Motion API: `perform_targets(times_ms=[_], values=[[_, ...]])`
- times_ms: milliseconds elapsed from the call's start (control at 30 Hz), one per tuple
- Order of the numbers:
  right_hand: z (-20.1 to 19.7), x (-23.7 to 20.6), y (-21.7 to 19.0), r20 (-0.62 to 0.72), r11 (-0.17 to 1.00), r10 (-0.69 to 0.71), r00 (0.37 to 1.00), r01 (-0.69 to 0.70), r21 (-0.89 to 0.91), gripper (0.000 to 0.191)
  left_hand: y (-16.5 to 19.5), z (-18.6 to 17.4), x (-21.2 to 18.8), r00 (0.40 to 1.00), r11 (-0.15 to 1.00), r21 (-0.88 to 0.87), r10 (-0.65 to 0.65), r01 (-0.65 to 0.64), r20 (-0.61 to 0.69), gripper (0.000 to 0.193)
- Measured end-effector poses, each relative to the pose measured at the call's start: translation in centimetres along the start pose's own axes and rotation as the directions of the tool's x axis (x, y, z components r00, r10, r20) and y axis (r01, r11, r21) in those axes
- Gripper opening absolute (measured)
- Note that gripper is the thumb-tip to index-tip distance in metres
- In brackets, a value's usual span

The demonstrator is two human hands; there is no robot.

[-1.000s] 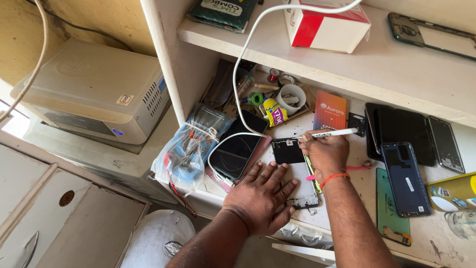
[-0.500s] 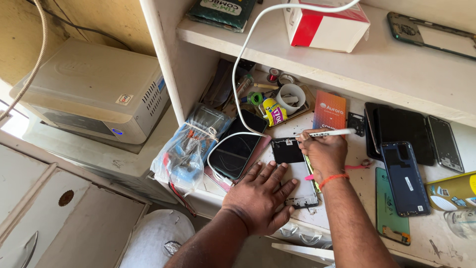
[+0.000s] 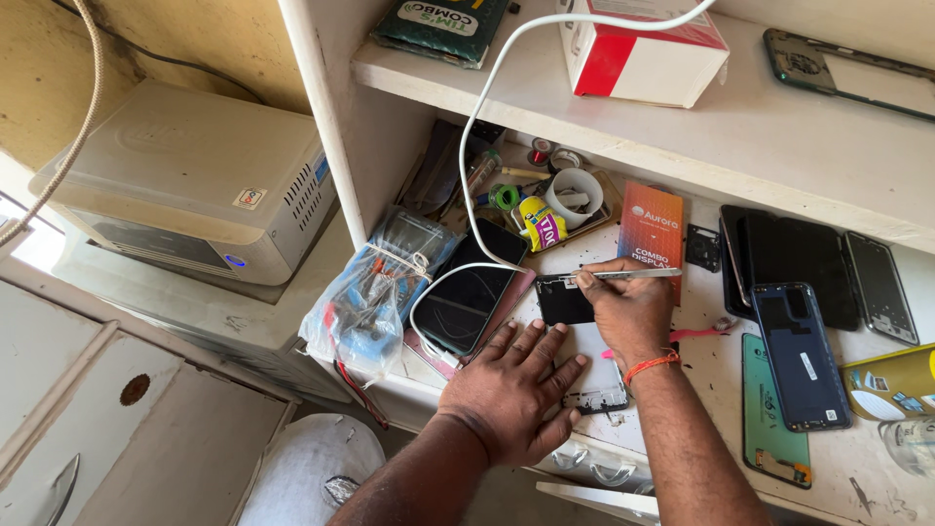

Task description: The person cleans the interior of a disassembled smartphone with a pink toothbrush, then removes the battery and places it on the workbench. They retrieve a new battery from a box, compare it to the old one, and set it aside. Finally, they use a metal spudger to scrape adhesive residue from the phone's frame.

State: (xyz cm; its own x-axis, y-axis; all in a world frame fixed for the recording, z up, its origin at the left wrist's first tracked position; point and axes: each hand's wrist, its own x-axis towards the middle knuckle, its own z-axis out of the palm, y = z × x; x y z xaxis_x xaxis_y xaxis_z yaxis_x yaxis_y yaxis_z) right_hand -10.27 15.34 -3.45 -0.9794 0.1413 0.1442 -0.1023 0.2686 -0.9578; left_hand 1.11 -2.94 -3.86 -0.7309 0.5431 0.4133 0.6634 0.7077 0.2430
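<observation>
Barely any change from a moment back: same pose, maybe a slight nudge of the tool tip. Left hand [image 3: 511,390] spread flat, fingers open, pressing down on the opened phone [image 3: 594,375] lying on the bench [image 3: 721,375], gripping nothing. Right hand [image 3: 628,312] curled shut around thin metal tweezers [image 3: 633,275], tip poking at the small black part [image 3: 563,300] just above the left fingertips, right beside a dark phone screen [image 3: 472,300].

A red and white box [image 3: 643,49] is seen on the shelf, an orange packet [image 3: 651,226] below, a blue phone back [image 3: 797,353], and a white cable [image 3: 477,117].
</observation>
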Motion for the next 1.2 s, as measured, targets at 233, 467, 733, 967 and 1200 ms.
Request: perform_targets(times_ms=[233, 467, 733, 967, 1200], values=[[0.6, -0.1, -0.2, 0.018, 0.998, -0.063, 0.998, 0.063, -0.024, 0.009, -0.1, 0.0, -0.1, 1.000, 1.000, -0.008, 0.009, -0.009, -0.018, 0.060], [0.7, 0.1, 0.3, 0.034, 1.000, -0.012, 0.999, 0.012, -0.013, 0.010, 0.0, -0.1, -0.1, 1.000, 1.000, -0.005, 0.012, -0.012, -0.017, 0.059], [1.5, 0.3, 0.0, 0.108, 0.999, -0.036, 0.994, 0.031, 0.044, 0.010, -0.1, -0.2, -0.1, 1.000, 1.000, -0.004, 0.011, -0.011, -0.006, 0.059], [1.5, 0.3, 0.1, 0.169, 0.997, 0.032, 0.985, -0.043, 0.063, 0.009, -0.2, -0.1, 0.0, 1.000, 1.000, -0.022, 0.006, -0.006, -0.016, 0.060], [0.7, 0.3, 0.5, 0.037, 0.969, 0.058, 0.998, -0.065, 0.239, 0.010, -0.2, -0.1, -0.2, 1.000, 1.000, -0.014, 0.007, -0.008, -0.029, 0.059]])
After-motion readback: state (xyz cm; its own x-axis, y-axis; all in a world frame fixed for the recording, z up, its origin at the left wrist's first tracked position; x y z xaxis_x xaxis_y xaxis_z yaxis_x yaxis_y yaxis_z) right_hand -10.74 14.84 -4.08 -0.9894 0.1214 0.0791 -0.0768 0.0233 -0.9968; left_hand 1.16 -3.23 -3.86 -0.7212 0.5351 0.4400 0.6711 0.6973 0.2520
